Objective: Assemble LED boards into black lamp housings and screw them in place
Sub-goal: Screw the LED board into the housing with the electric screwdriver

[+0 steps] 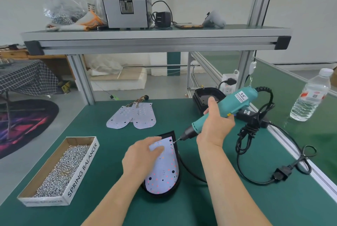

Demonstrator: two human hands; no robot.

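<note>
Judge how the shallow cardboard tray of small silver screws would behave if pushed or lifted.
The shallow cardboard tray is probably heavy for its size, since silver screws nearly cover its floor. Its thin, low walls would likely flex if lifted by one end, spilling screws. Pushed across the green mat, it should slide without tipping.

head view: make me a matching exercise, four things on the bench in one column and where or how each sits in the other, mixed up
Things:
1. electric screwdriver
2. box of screws
3. water bottle
4. spare LED boards

Places:
a. upright at the far right
b. gripped by the right hand
c. near left, open on top
d. lying flat beyond the left hand

Pairs: 1-b, 2-c, 3-a, 4-d
</note>
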